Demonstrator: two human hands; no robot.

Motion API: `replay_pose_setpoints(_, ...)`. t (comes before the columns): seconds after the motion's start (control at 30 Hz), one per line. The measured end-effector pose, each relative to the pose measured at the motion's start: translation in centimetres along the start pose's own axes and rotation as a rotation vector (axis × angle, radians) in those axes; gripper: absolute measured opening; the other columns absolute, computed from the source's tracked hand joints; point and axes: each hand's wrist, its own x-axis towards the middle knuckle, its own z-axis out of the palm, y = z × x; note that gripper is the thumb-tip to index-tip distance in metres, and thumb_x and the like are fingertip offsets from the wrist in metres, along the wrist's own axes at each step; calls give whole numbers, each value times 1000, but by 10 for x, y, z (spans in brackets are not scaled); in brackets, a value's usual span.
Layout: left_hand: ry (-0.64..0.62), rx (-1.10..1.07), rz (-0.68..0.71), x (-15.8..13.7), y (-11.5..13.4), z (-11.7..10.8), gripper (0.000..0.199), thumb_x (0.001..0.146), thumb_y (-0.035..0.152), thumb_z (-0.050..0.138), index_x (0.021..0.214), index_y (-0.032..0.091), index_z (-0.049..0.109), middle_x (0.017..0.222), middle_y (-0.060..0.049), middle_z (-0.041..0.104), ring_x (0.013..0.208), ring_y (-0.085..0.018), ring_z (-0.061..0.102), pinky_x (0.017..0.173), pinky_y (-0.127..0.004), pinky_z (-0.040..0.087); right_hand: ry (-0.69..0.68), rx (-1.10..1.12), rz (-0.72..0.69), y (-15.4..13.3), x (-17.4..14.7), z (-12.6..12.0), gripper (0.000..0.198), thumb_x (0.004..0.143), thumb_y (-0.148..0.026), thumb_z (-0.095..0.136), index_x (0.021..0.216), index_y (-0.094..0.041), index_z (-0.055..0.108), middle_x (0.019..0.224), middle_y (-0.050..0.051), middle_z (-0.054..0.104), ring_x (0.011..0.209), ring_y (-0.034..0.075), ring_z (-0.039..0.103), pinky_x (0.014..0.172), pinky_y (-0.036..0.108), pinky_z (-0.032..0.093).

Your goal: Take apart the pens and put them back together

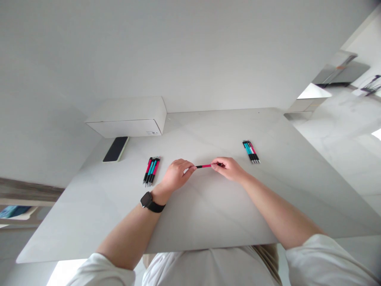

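Between our two hands, over the near middle of the table (208, 222), lies the red pen (206, 166), its long axis running sideways from one set of fingertips to the other, nearly level, with the right end a touch farther from us. Our left hand (177, 174) pinches the black end, thumb and fingers pressed together on it; our right hand (228, 167) pinches the opposite end, where a dark part shows behind the fingertips. Neither grip is spread, and only a short length of black and red barrel is bare between them. Whether the pen touches the tabletop, we cannot tell. Just beyond the back of our left hand, on its left, lies the left bunch of pens (151, 171), red and teal, side by side, metal tips toward us; our left hand is clearly the nearer one to it. Up and to the right of our right hand, with bare tabletop between, lies the right bunch of pens (251, 151), also with tips toward us, so both bunches lie roughly crosswise to the pen we hold. We wear a black watch (147, 200) on the left wrist. Farther out on the left rest a dark-screened phone (116, 149) and, behind it, a white box (127, 129) by the wall.
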Motion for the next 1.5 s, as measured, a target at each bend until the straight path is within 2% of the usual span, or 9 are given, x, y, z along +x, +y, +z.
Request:
replay_pose_setpoints(0.27, -29, 2, -13, 0, -2, 1, 27, 106, 38, 54, 93, 23, 72, 85, -6, 74, 84, -22, 67, 78, -37, 51, 55, -5, -59, -1, 1, 1, 26, 94, -49, 65, 104, -28, 76, 98, 3, 77, 82, 21, 67, 77, 34, 52)
replay_pose_setpoints(0.37, -8, -18, -19, 0, -1, 0, 18, 102, 38, 60, 105, 24, 71, 94, -6, 75, 89, -22, 68, 82, -37, 53, 64, -17, -74, -3, 1, 1, 26, 94, -49, 64, 104, -28, 76, 101, 4, 77, 87, 22, 68, 79, 35, 53)
replay_pose_setpoints(0.47, 23, -50, -5, -1, 1, -1, 28, 96, 39, 70, 121, 26, 67, 106, -6, 75, 97, -23, 69, 88, -39, 55, 64, -17, -65, -4, 0, 1, 24, 94, -48, 64, 104, -29, 76, 99, 3, 77, 86, 23, 69, 79, 35, 53)
replay_pose_setpoints(0.7, -8, -11, 32, 0, 2, 1, 14, 102, 35, 62, 104, 24, 72, 96, -6, 75, 89, -22, 68, 84, -38, 52, 36, -32, -83, -7, -1, 4, 25, 97, -48, 62, 103, -28, 77, 93, 2, 77, 82, 21, 69, 77, 33, 52)
replay_pose_setpoints(0.93, -25, -29, 22, -1, 1, 2, 27, 97, 36, 70, 122, 26, 68, 102, -5, 75, 94, -22, 69, 90, -39, 51, 63, -68, -151, -7, -1, 6, 20, 97, -42, 63, 103, -28, 77, 93, 2, 77, 80, 19, 68, 75, 31, 51)
replay_pose_setpoints(1.13, -42, -11, 52, 0, 2, 1, 14, 101, 34, 64, 107, 25, 73, 96, -5, 76, 92, -22, 69, 90, -39, 50, 47, -78, -156, -10, -2, 8, 19, 97, -41, 64, 101, -28, 77, 89, 1, 77, 77, 19, 67, 74, 30, 51)
replay_pose_setpoints(1.27, -72, -5, 52, 1, 1, 1, 20, 104, 37, 58, 107, 24, 74, 94, -7, 76, 89, -22, 69, 87, -39, 50, 70, -71, -177, -9, -1, 8, 17, 97, -39, 65, 103, -29, 77, 93, 2, 77, 80, 19, 68, 74, 31, 51)
replay_pose_setpoints(1.4, -66, -3, 46, 1, 2, 1, 22, 100, 39, 65, 116, 25, 72, 99, -7, 76, 92, -23, 69, 90, -39, 50, 77, -75, -185, -8, -1, 8, 16, 96, -38, 65, 102, -29, 77, 93, 2, 77, 79, 19, 68, 74, 31, 51)
replay_pose_setpoints(1.5, -50, 6, 46, 1, 4, 1, 19, 101, 37, 64, 113, 25, 71, 99, -6, 76, 94, -23, 69, 92, -40, 49, 60, -80, -185, -8, 0, 8, 16, 96, -38, 65, 101, -29, 77, 90, 1, 77, 77, 19, 68, 73, 31, 51)
